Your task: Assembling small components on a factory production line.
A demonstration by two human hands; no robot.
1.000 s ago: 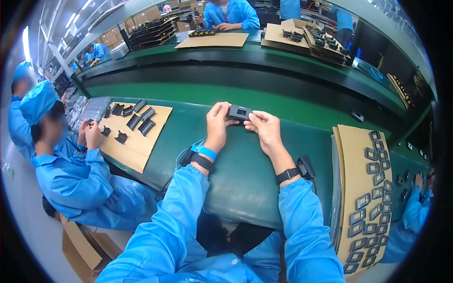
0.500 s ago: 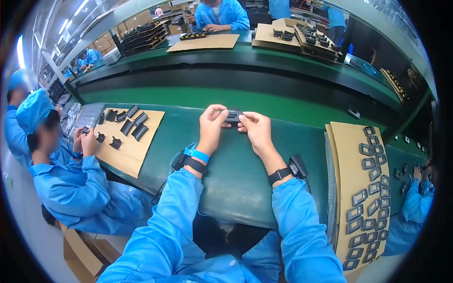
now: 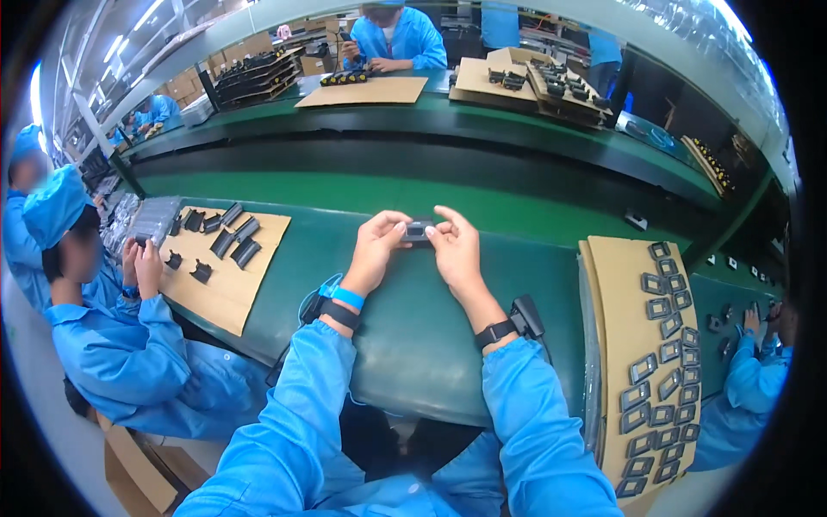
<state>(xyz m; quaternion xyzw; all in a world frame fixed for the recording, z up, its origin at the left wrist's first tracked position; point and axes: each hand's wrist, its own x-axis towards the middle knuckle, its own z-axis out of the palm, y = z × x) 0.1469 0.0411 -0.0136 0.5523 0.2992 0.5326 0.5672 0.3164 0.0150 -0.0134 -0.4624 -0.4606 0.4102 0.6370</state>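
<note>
Over the green work table, I hold a small black rectangular plastic part (image 3: 419,231) with a slot-like recess in its upper face. My left hand (image 3: 372,252) pinches its left end between thumb and curled fingers. The thumb of my right hand (image 3: 457,254) presses the right end, while the index finger is raised off the part. Whatever the lower fingers of my right hand do beneath it is hidden.
On the left, a cardboard sheet (image 3: 226,289) bears several black curved parts, beside a co-worker (image 3: 129,336) handling a small piece. Stacked cardboard (image 3: 607,336) on the right carries many black frames. Another bench (image 3: 345,121) with cardboard and parts runs across the far side.
The index finger of my right hand has lifted away from the black part. The part stays between my hands, its slot still showing. The whole view has shifted slightly.
</note>
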